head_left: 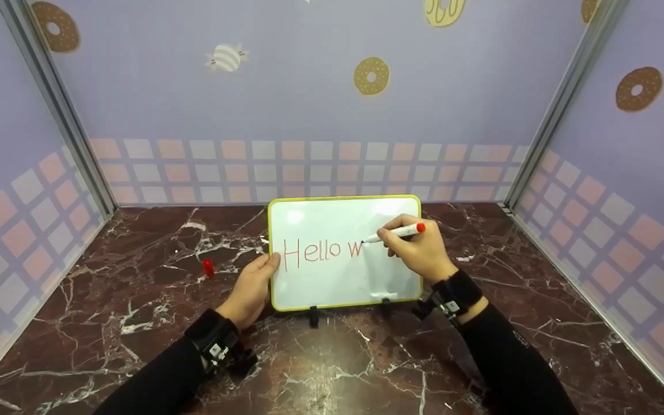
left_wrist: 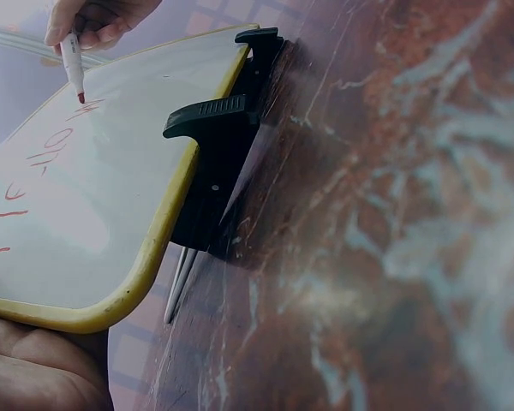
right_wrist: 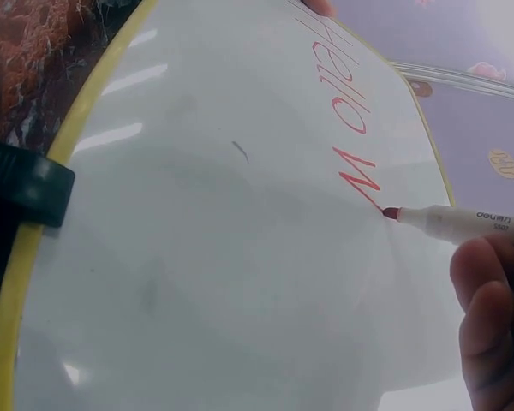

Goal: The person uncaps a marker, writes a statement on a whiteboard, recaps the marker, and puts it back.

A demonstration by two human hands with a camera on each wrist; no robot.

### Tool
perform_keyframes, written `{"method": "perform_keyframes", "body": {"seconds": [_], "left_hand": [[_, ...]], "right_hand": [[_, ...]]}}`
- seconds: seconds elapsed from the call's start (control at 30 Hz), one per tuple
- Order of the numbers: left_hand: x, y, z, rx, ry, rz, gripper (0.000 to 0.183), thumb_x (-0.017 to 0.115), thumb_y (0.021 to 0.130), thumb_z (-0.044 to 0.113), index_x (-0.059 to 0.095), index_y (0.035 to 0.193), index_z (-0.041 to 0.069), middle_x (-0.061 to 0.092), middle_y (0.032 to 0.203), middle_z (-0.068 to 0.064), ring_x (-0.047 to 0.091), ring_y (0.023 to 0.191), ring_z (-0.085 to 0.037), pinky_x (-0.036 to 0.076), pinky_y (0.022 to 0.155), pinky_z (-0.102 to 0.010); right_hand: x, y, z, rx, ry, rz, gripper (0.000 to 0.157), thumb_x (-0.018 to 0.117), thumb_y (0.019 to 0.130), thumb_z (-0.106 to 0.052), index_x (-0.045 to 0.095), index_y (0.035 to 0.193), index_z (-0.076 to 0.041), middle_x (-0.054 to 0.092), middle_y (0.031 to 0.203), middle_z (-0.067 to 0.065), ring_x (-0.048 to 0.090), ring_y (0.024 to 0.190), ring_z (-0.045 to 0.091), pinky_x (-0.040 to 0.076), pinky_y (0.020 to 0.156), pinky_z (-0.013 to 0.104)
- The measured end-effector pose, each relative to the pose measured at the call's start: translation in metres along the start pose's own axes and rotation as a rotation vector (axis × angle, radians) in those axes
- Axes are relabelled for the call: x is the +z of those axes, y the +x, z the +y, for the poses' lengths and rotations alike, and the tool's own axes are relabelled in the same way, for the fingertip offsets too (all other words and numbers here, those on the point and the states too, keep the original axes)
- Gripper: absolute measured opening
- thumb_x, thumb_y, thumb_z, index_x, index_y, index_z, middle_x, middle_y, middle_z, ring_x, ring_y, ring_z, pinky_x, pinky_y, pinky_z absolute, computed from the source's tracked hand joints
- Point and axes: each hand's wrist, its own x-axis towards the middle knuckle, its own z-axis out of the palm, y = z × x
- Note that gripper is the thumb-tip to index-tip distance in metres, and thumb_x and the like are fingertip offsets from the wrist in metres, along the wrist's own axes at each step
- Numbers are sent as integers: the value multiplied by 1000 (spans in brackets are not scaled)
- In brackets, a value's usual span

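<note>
A whiteboard (head_left: 320, 286) with a yellow frame leans upright on a black stand (left_wrist: 207, 188), whose clips hook over its lower edge. Red handwriting on it reads "Hello" and a "w". My left hand (head_left: 251, 290) grips the board's left edge, thumb at the front; its other fingers are mostly hidden behind. Between thumb and fingers, my right hand (head_left: 425, 252) pinches a white marker (right_wrist: 454, 223) with a red end. The marker's red tip touches the board at the end of the "w" stroke, as the right wrist view shows.
A red marker cap (head_left: 208, 268) stands on the dark marbled tabletop (head_left: 153, 288), left of the board. Purple walls (head_left: 303, 109) with a checked band enclose the table at the back and both sides. A short dark mark shows on the board in the right wrist view.
</note>
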Motion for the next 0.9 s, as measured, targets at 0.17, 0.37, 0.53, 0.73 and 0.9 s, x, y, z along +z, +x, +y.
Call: {"method": "perform_keyframes", "body": {"seconds": [0.17, 0.37, 0.53, 0.73, 0.9], "left_hand": [[-1, -1, 0, 0, 5, -7, 46, 40, 124, 26, 57, 145, -11, 77, 124, -18, 76, 107, -24, 64, 90, -39], [0, -1, 0, 8, 4, 17, 44, 43, 123, 25, 60, 140, -11, 78, 120, -18, 76, 104, -24, 64, 88, -39], [2, -2, 1, 10, 6, 26, 43, 44, 123, 25, 59, 142, -11, 77, 123, -19, 76, 106, -24, 63, 89, -38], [2, -2, 1, 0, -5, 24, 44, 41, 123, 24, 59, 143, -12, 76, 123, -19, 75, 107, -24, 63, 90, -37], [2, -1, 1, -8, -16, 28, 42, 41, 123, 23, 60, 139, -11, 77, 119, -17, 76, 103, -24, 64, 88, -37]], "right_hand": [[0, -1, 0, -1, -2, -3, 11, 83, 98, 0, 81, 89, -6, 75, 73, 3, 70, 55, 20, 56, 51, 24], [-1, -1, -2, 23, 46, 12, 10, 82, 100, 0, 80, 90, -3, 74, 71, 9, 69, 56, 18, 58, 54, 25], [-2, 0, -3, 33, 58, 29, 11, 82, 100, 0, 79, 89, -2, 73, 70, 13, 69, 56, 16, 58, 55, 25], [-3, -1, -4, 24, 57, 30, 11, 82, 100, -1, 79, 90, -1, 73, 70, 11, 69, 56, 17, 57, 55, 24], [-7, -5, -4, 43, 52, 34, 11, 82, 100, 0, 78, 89, -1, 73, 69, 11, 69, 56, 15, 55, 54, 23]]}}
